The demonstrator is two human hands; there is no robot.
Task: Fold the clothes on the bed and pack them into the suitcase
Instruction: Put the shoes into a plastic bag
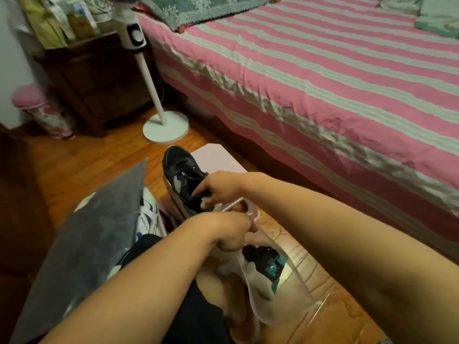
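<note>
Left hand [229,230] grips my clear bag [268,281], right hand [219,187] pinches black shoe [183,177] just beyond.

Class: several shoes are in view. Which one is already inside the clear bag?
The black-and-teal shoe low in the clear bag. Its mate is outside, gripped by the right hand; the white sneaker lies apart.

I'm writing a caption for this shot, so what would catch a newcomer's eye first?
Centre frame, the right hand grips a black sneaker at its heel while the left hand holds open the mouth of a clear plastic bag, where a matching sneaker already sits. Behind them, the pink striped bedspread fills the upper right.
</note>
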